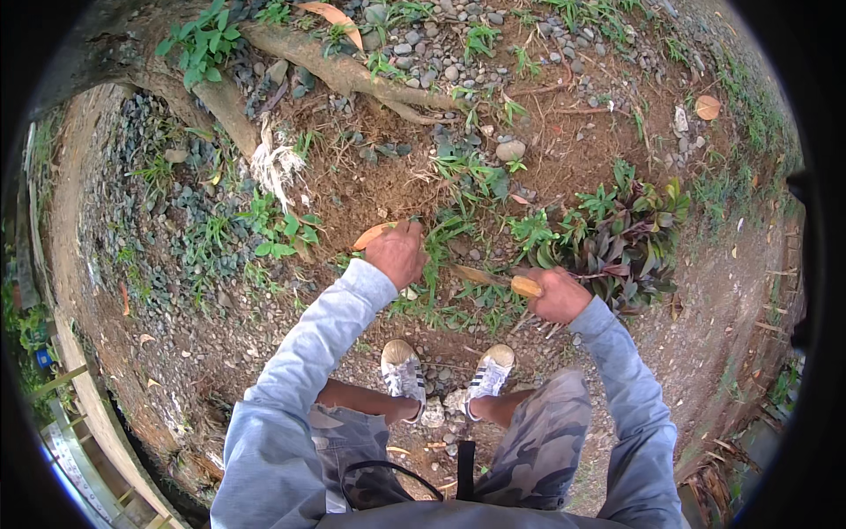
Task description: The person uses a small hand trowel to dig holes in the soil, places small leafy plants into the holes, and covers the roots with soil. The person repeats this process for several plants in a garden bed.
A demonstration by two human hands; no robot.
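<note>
My right hand (558,294) grips the yellowish wooden handle (527,286) of a knife. Its flat, dirt-marked blade (481,274) points left, low over the weeds. My left hand (398,254) is closed at a tuft of green grass (436,254), whose blades come out beside the fingers; the fingertips are partly hidden. An orange-brown dry leaf (373,235) shows just beyond the left knuckles. Between and below both hands grow more low grass and weeds (486,307). Bare, loosened brown soil (370,178) lies ahead of the left hand.
Purple-green leafy plants (618,244) crowd the right hand's far side. A thick tree root (344,73) crosses the top, with frayed white fibres (274,162) at a root end. A rounded stone (510,151) sits on the soil. My sneakers (403,377) stand close below.
</note>
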